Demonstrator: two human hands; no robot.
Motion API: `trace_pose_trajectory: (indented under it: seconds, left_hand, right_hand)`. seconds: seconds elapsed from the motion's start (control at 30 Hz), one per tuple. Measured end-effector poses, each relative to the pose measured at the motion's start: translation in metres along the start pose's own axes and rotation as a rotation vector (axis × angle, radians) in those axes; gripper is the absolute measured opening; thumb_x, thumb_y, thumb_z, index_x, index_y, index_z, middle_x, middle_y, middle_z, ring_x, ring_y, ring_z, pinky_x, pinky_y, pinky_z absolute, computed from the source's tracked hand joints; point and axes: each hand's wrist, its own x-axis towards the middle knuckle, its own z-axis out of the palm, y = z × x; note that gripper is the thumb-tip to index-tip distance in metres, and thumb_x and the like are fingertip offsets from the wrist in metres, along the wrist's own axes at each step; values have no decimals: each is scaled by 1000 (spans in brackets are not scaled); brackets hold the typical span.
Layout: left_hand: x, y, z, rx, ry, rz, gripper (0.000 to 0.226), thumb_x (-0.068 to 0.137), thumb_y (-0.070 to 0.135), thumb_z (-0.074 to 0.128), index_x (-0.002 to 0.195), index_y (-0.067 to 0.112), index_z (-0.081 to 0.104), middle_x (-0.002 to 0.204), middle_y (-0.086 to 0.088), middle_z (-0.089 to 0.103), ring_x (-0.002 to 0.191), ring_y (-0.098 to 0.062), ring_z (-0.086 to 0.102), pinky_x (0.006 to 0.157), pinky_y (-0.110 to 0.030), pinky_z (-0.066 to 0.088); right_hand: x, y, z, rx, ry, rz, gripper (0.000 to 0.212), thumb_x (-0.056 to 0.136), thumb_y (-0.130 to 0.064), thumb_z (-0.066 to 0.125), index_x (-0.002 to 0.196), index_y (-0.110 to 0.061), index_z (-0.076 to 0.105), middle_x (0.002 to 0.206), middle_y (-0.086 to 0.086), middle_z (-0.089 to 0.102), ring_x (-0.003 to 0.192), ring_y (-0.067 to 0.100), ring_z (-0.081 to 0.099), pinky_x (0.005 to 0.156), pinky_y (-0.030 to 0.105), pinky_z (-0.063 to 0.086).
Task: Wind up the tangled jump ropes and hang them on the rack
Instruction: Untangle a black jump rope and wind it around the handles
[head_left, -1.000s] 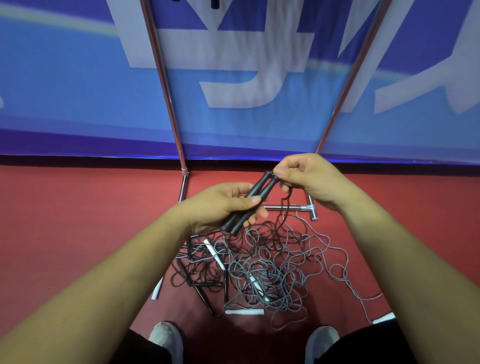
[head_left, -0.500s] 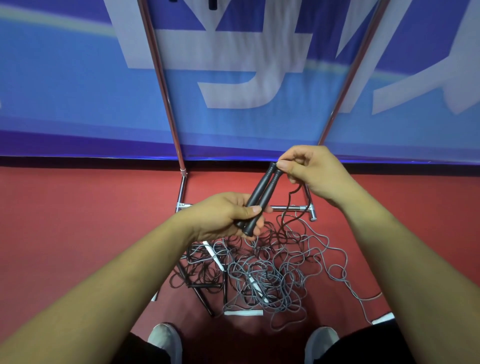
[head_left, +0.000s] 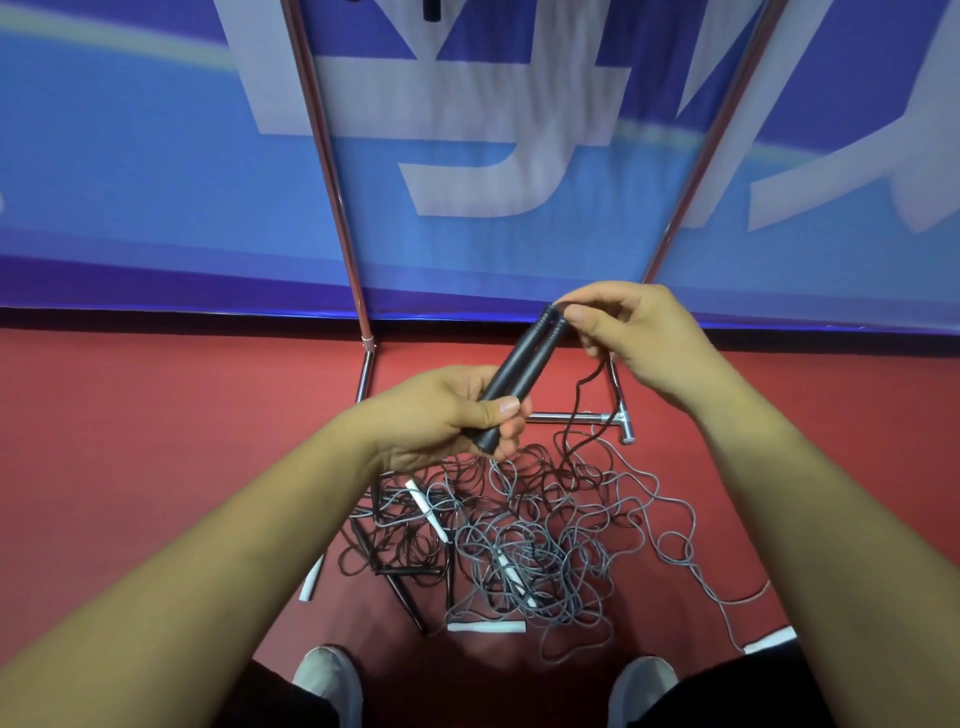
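I have the two black handles (head_left: 519, 371) paired, my left hand (head_left: 441, 415) gripping their lower ends and my right hand (head_left: 639, 338) pinching the tops, where the black cord (head_left: 574, 415) drops into the tangle (head_left: 524, 540) on the red floor (head_left: 156, 441) below. I judge this the start of winding this rope: next I must draw that cord free of the grey loops and wrap it round the handles without dragging the heap along. The chrome rack (head_left: 332, 182) stands just ahead, a blue banner (head_left: 130, 182) behind it.
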Motion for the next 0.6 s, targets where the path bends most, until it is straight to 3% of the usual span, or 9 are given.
trace_pose_trajectory:
  seconds: [0.1,0.2,0.3,0.37,0.5,0.6]
  left_hand:
    - [-1,5,-6,-79,73,107,11,90,10,53,99,5,54,69,-2,56,64,-15,59,68,-26,52]
    - [-2,9,-12,-243,179,204,8,89,7,53,97,3,53,68,-3,54,63,-15,56,66,-26,53]
    - [1,12,-13,-388,316,288,1,93,3,54,95,3,54,68,-4,55,63,-15,58,65,-25,54]
    - [3,15,-14,-437,420,320,8,96,2,47,94,4,54,69,-5,59,66,-15,63,65,-25,56]
    - [5,17,-20,-492,552,336,16,102,-1,42,94,4,56,96,-19,71,100,-31,73,89,-37,59]
    - [5,20,-20,-535,603,356,13,104,4,44,96,6,54,109,-32,67,110,-40,68,96,-45,55]
  right_hand:
    - [1,8,-5,-67,-125,66,13,99,-15,58,94,-12,69,67,-4,63,68,8,65,71,15,47]
    - [0,21,1,-19,-213,160,12,101,-10,54,97,-7,65,67,-4,61,81,22,73,84,35,54]
    - [2,20,12,38,-189,167,14,101,-8,53,98,-1,65,68,5,58,63,19,64,68,31,52]
    - [1,15,18,30,-211,161,17,103,-11,51,99,-5,66,67,3,58,60,19,63,66,33,50]
    - [-7,9,38,50,-279,145,19,105,-15,46,108,-10,64,66,2,53,65,29,70,66,34,51]
    - [-11,9,47,143,-200,186,22,105,-16,46,104,-6,65,65,1,55,50,16,55,53,25,43]
